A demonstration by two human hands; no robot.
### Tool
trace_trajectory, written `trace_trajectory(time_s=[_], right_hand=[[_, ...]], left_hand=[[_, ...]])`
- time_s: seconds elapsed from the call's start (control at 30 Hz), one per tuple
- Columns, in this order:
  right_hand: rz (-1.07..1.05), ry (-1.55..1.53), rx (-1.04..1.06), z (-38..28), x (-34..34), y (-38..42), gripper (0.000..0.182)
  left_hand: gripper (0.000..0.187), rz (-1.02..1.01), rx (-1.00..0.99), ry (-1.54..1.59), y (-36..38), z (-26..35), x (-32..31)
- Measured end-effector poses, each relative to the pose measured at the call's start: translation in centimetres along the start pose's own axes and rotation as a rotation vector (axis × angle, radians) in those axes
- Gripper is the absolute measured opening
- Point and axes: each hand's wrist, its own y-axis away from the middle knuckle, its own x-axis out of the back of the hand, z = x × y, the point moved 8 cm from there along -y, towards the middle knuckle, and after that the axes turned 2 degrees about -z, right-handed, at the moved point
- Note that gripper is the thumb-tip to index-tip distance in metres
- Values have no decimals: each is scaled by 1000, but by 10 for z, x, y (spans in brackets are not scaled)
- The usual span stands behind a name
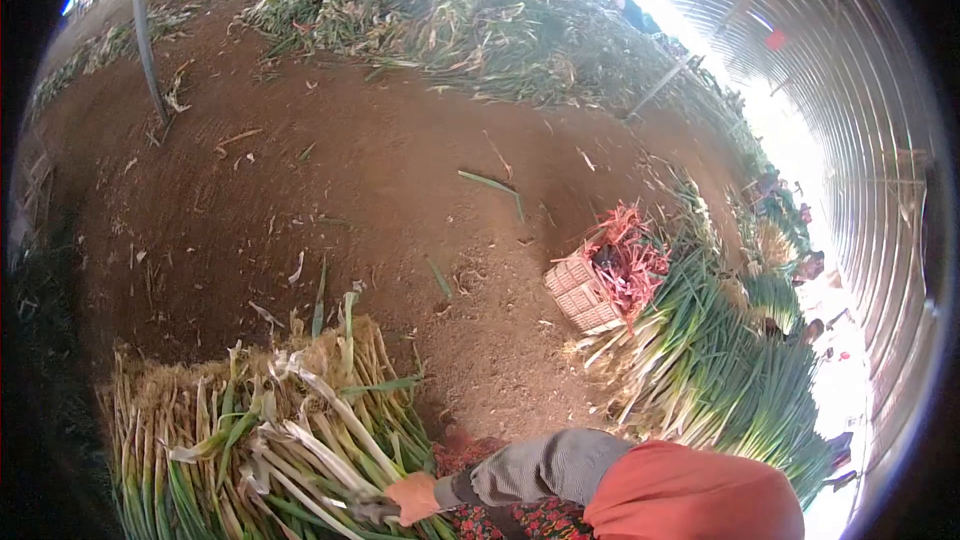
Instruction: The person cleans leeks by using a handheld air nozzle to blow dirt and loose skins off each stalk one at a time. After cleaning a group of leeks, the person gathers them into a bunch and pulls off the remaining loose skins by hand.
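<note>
My right hand (412, 498), in a grey striped sleeve, reaches left at the bottom edge. Its fingers look closed around a small greyish thing (372, 508), too blurred to name. Just beyond it lies a big pile of long green onions (190, 440), roots toward the top of the view and green leaves toward the bottom. A few pale stalks (320, 445) lie slantwise across the pile, next to the hand. My left hand does not show.
A woven basket (582, 296) full of red strips (630, 265) stands right of centre. Beside it more green onions (715, 350) lie in a long row. Leaf waste (430, 25) is heaped at the back. A thin pole (145, 35) rises at the left; a ribbed wall (880, 140) curves along the right.
</note>
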Motion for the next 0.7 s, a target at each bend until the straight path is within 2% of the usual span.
trace_trajectory(time_s=[0.03, 0.17, 0.27, 0.3, 0.37, 0.4, 0.43, 0.53, 0.6, 0.63, 0.67, 0.7], right_hand=[[-72, 25, 63, -5, -9, 5, 38], [-16, -85, 68, -5, -3, 16, 38], [-31, -12, 97, -5, -8, 19, 37], [-21, -57, 192, -13, -4, 33, 38], [-66, -42, 137, -4, -7, 35, 42], [-94, -29, 108, 1, -6, 39, 44], [27, 3, 47, 6, 14, 46, 48], [78, -218, 31, 4, 52, 75, 49], [-147, -75, 119, -7, 44, 93, 49], [-145, -121, 220, -9, 44, 100, 49], [-152, -123, 215, 1, 38, 99, 51], [-176, -253, 176, 2, 50, 103, 53]], left_hand=[[52, 8, 9, -30, -8, -2, -4], [44, 138, 21, -184, -28, -14, -11], [39, 46, -132, 119, -44, -16, -16], [39, -63, -78, 260, -48, -21, -18], [39, -277, 46, 546, -39, -11, -8], [40, -368, 139, 598, -18, 19, 17], [42, -414, 159, 674, -6, 40, 33], [46, -555, 139, 1053, 25, 81, 58], [50, -613, 134, 1284, 49, 94, 64], [51, -613, 131, 1360, 63, 101, 68], [53, -593, 120, 1405, 77, 108, 72], [63, -524, 87, 1402, 87, 118, 76]])
